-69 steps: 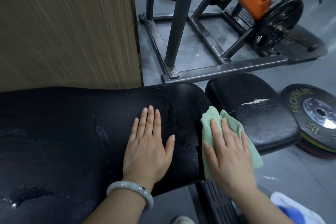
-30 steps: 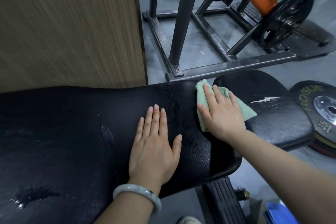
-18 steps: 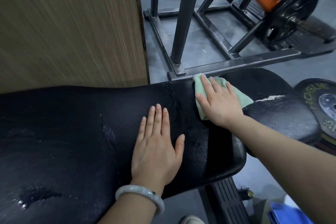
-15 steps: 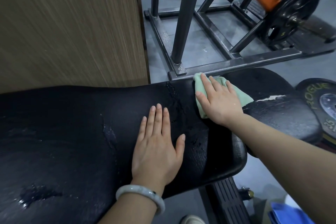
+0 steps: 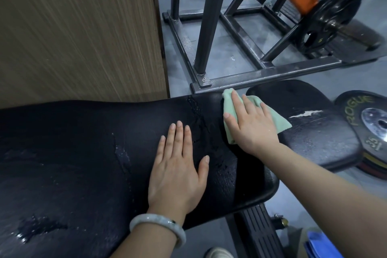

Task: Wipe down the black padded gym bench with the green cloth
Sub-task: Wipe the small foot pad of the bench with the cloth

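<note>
The black padded bench [image 5: 83,153] runs across the lower frame, its long back pad on the left and a smaller seat pad [image 5: 314,132] on the right. Wet streaks and worn patches mark the surface. My left hand [image 5: 178,169] lies flat on the back pad, fingers straight, a pale bangle on the wrist. My right hand [image 5: 249,123] presses the green cloth [image 5: 228,109] flat on the far right end of the back pad, beside the gap between the pads. Part of the cloth is hidden under that hand.
A wood-grain panel [image 5: 79,31] stands behind the bench at the left. A steel rack frame [image 5: 261,75] and an orange machine with plates [image 5: 333,12] fill the floor beyond. A ROGUE weight plate [image 5: 368,123] lies at the right. A blue cloth [image 5: 320,245] is at bottom right.
My right hand has pushed the green cloth from the near edge of the pad's right end up to its far edge. My left hand has stayed flat in place.
</note>
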